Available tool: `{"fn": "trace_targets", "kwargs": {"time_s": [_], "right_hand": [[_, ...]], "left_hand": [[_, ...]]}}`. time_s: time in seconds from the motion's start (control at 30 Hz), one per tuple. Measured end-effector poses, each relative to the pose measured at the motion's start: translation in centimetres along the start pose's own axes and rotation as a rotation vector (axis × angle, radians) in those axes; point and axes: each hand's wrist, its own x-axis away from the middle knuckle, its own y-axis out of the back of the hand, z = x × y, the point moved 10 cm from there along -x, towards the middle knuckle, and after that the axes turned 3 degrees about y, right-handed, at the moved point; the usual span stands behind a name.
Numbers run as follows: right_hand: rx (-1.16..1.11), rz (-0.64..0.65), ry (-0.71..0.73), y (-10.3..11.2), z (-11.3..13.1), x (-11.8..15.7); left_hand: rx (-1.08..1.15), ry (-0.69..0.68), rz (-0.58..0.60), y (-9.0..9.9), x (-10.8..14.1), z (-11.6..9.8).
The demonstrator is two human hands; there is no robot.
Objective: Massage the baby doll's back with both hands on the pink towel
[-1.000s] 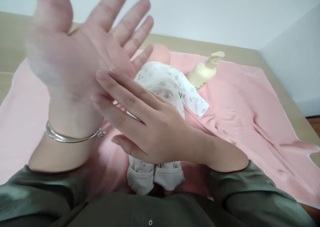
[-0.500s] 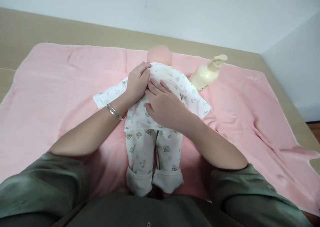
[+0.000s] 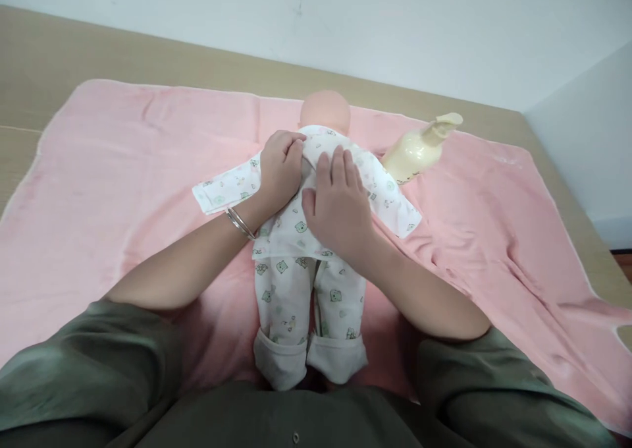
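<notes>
- Two bare hands rest on the upper body of a doll [image 3: 296,237], which lies lengthwise on a pink blanket [image 3: 123,171], its head [image 3: 326,110] toward the wall [image 3: 395,33] and its legs toward the person.
- The left hand [image 3: 282,169] sits palm down by the doll's shoulder, fingers bent and close together, their tips reaching the collar; whether they pinch the cloth, I cannot tell.
- The left forearm slants in from the lower left, a silver bracelet [image 3: 240,223] at the wrist.
- The right hand [image 3: 340,201] lies flattened over the printed shirt [image 3: 281,237], back of the hand up, fingers extended away from the person and slightly spread, thumb held out to the left.
- The right forearm angles in from the lower right, crossing beside the doll's waist.
- The two hands are near each other, with a strip of shirt between them.
- Both elbows are bent outward, the dark green sleeves [image 3: 99,356] ending near them.
- A cream pump bottle [image 3: 416,153] leans beside the doll's right-hand sleeve in the view, near the head.
</notes>
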Motion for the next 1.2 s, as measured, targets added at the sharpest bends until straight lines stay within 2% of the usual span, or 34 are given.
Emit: {"fn": "trace_targets", "kwargs": {"time_s": [0.1,0.17,0.2,0.3,0.4,0.47,0.53,0.63,0.7,0.77,0.9,0.97,1.07,1.2], "right_hand": [[0.04,0.1,0.235,-0.6,2.8,0.3],[0.016,0.185,0.318,-1.1,2.2,-0.8],[-0.007,0.212,0.31,-1.2,1.2,-1.7],[-0.065,0.196,0.171,-1.0,-2.7,-4.3],[-0.071,0.158,0.053,-1.1,-4.2,-4.8],[-0.056,0.118,-0.001,-0.9,-3.6,-3.8],[-0.027,0.086,0.01,-0.7,-1.7,-2.3],[0.027,0.097,0.157,-0.8,1.8,-0.6],[0.025,0.133,0.217,-0.9,2.5,-0.7],[-0.011,0.167,0.165,-1.0,1.0,-2.0],[-0.073,0.157,-0.064,-1.0,-4.2,-4.8],[-0.054,0.108,-0.086,-0.7,-4.7,-4.8],[0.022,0.045,-0.007,-0.3,-2.1,-2.9],[0.057,0.069,0.142,-0.7,1.9,-0.6]], "left_hand": [[0.024,0.043,0.01,-0.2,-0.1,0.3],[0.023,0.047,0.033,-0.4,-0.1,0.5],[0.015,0.041,0.041,-0.5,-0.1,0.4],[-0.016,0.008,0.04,-0.5,-0.1,0.2],[-0.023,-0.006,0.037,-0.5,-0.1,0.0],[-0.021,-0.007,0.039,-0.5,-0.1,0.0],[-0.013,-0.001,0.039,-0.6,-0.2,0.2],[0.011,0.016,0.035,-0.5,-0.2,0.6],[0.018,0.018,0.034,-0.4,-0.2,0.7],[0.015,0.016,0.036,-0.4,-0.2,0.7],[0.017,0.015,0.048,-0.5,-0.2,0.6],[0.015,0.004,0.045,-0.5,-0.1,0.4],[-0.006,-0.009,0.017,-0.3,0.0,0.1],[-0.009,0.006,0.043,-0.7,0.2,-0.3]]}}
